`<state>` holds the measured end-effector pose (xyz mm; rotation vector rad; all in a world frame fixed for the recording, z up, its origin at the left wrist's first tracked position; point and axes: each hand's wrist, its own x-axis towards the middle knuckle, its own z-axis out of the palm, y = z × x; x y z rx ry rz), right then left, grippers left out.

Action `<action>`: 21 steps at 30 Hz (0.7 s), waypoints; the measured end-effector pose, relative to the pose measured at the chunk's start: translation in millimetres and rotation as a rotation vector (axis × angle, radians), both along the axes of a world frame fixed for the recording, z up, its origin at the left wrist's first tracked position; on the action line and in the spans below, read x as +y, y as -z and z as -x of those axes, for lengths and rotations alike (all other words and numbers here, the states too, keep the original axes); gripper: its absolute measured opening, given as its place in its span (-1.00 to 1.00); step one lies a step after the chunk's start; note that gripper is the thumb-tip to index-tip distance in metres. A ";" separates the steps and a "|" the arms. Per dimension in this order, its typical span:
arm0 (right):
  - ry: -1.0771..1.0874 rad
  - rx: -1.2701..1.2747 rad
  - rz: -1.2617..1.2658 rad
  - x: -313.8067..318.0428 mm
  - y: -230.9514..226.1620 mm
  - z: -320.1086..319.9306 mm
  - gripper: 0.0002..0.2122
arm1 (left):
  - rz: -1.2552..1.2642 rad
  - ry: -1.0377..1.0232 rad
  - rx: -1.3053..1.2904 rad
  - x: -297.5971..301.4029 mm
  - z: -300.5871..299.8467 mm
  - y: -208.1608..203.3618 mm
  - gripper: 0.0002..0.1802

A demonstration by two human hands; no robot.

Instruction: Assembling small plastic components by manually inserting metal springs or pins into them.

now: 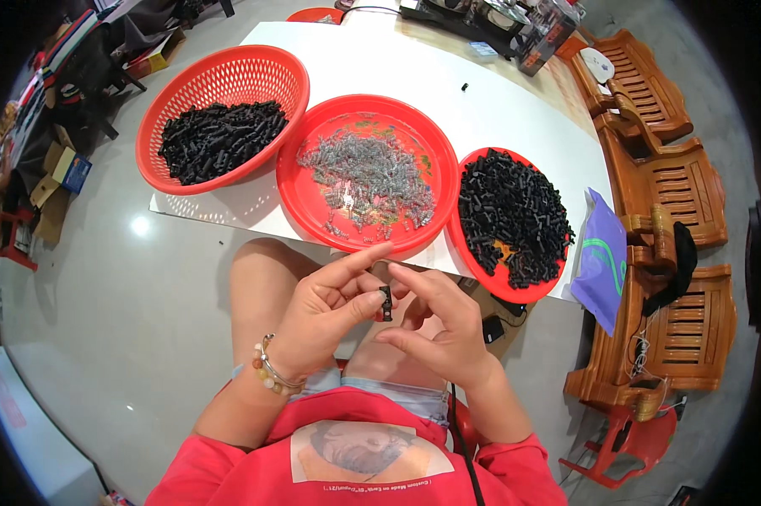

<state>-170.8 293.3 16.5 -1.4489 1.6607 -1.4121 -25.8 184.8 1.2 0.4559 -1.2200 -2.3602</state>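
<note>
A small black plastic part [385, 305] is upright between the thumb and fingers of my left hand [323, 312], over my lap. My right hand [450, 331] is close beside it on the right, thumb and index finger apart, the index fingertip near the left fingers. Whether that fingertip touches the part I cannot tell. Just beyond my hands lies a round red tray [288, 181] with a heap of small metal springs [372, 177]. To its right, a red plate [524, 295] bears many short black plastic pieces [515, 211].
A red mesh basket [178, 88] of longer black pieces [220, 139] stands at the table's left. One black piece [464, 87] lies alone on the white table [515, 118]. A purple package [601, 261] hangs over the right edge. Wooden chairs [676, 185] line the right side.
</note>
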 end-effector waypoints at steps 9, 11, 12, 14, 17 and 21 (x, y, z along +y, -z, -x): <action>-0.097 0.361 -0.008 -4.4 -11.7 7.5 -0.58 | 0.021 0.093 -0.017 -4.3 -4.6 -0.2 -0.41; -0.099 0.412 0.121 -8.1 -7.3 6.8 -0.59 | 0.013 0.113 -0.031 -6.2 -4.8 -4.1 -0.42; -0.097 0.411 0.120 -8.5 -6.9 5.3 -0.59 | 0.006 0.132 -0.044 -6.6 -4.8 -5.8 -0.42; -0.033 0.413 0.158 -9.4 -7.4 2.0 -0.66 | -0.038 0.149 -0.063 -7.1 -5.6 -7.9 -0.43; -0.029 0.410 0.152 -9.3 -6.0 0.6 -0.68 | -0.033 0.204 -0.078 -11.6 -10.6 1.0 -0.41; -0.024 0.411 0.101 -6.4 -0.8 2.6 -0.68 | 0.647 0.218 0.023 -20.4 -7.6 -5.2 -0.16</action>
